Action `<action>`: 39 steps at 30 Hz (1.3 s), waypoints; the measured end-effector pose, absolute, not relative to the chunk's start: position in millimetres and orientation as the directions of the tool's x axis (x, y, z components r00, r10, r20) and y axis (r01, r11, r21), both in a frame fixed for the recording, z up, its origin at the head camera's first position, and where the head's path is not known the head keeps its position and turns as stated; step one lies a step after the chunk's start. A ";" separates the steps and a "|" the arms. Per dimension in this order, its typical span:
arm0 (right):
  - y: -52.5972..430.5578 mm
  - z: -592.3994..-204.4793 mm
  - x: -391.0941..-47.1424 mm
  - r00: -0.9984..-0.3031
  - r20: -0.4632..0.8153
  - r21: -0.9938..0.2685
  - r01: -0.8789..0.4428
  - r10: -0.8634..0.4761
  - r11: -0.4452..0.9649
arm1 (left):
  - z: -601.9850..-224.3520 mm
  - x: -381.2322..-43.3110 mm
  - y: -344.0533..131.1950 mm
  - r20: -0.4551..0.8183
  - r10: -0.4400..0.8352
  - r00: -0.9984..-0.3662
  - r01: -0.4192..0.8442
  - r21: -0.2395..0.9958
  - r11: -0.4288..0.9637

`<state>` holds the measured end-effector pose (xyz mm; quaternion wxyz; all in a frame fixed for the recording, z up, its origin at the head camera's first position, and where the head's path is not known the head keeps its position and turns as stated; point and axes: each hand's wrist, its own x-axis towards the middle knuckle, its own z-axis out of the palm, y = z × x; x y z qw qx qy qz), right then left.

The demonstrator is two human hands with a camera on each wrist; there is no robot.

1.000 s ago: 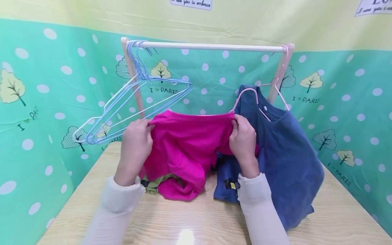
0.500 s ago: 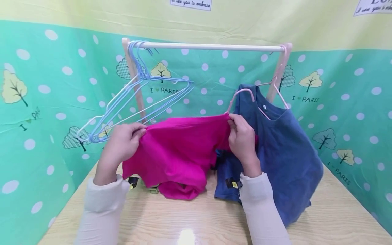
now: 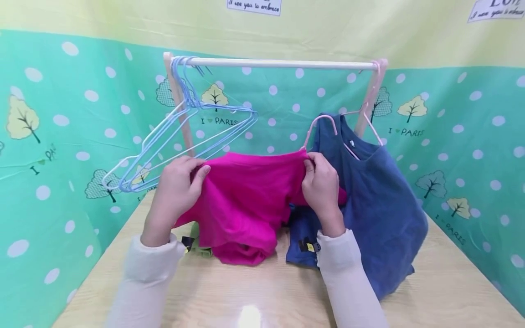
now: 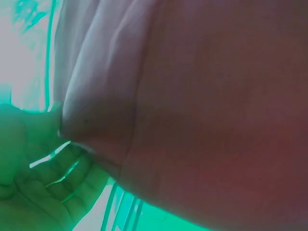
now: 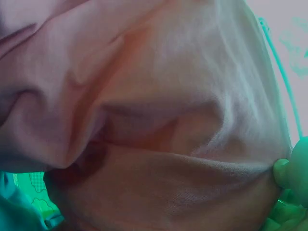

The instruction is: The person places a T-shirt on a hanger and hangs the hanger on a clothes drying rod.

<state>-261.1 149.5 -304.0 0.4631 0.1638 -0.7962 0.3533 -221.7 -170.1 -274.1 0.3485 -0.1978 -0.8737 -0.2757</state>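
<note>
A magenta garment (image 3: 250, 191) is stretched between both hands, its lower part bunched near the table. My left hand (image 3: 174, 191) pinches its upper left corner; in the left wrist view the thumb and fingers meet at the edge of the cloth (image 4: 192, 106). At the upper right corner, my right hand (image 3: 321, 189) pinches the fabric, just below the hook of a pink hanger (image 3: 321, 119). The hanger's body is hidden by the cloth. In the right wrist view, creases run through the cloth (image 5: 192, 183) towards the thumb.
A rack (image 3: 283, 63) stands behind, with blue and white hangers (image 3: 193, 109) at its left end. At right a navy sleeveless top (image 3: 369, 209) hangs on a pink hanger (image 3: 373, 130). Green cloth (image 3: 201, 246) lies under the magenta garment on the wooden table (image 3: 246, 291).
My left hand pulled the garment's left corner out leftwards and lower, then came back up and to the right. My right hand kept its hold near the hook, shifting slightly left.
</note>
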 end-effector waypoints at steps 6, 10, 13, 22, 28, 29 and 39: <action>148.6 -303.1 -261.0 -0.522 0.851 -0.427 -0.615 0.063 0.663 | -275.0 -221.1 -168.0 0.732 0.175 -0.658 0.533 0.290 0.795; 149.2 -301.2 -260.3 -0.524 0.850 -0.428 -0.630 0.051 0.648 | -274.8 -221.4 -169.6 0.745 0.179 -0.643 0.540 0.275 0.796; 149.0 -300.0 -259.4 -0.530 0.847 -0.429 -0.636 0.040 0.642 | -275.2 -222.1 -169.3 0.759 0.169 -0.629 0.534 0.264 0.803; 145.1 -299.7 -258.4 -0.536 0.844 -0.424 -0.634 0.027 0.647 | -278.2 -222.9 -162.3 0.788 0.181 -0.589 0.499 0.178 0.848; 142.3 -300.3 -257.0 -0.554 0.832 -0.428 -0.617 0.021 0.660 | -280.0 -226.9 -156.7 0.768 0.206 -0.606 0.467 0.134 0.874; 141.8 -300.5 -256.9 -0.556 0.831 -0.428 -0.616 0.020 0.662 | -280.3 -227.4 -155.8 0.763 0.212 -0.611 0.466 0.130 0.875; 133.4 -301.9 -256.2 -0.551 0.835 -0.414 -0.621 0.005 0.666 | -283.7 -228.4 -151.0 0.751 0.256 -0.609 0.469 0.080 0.880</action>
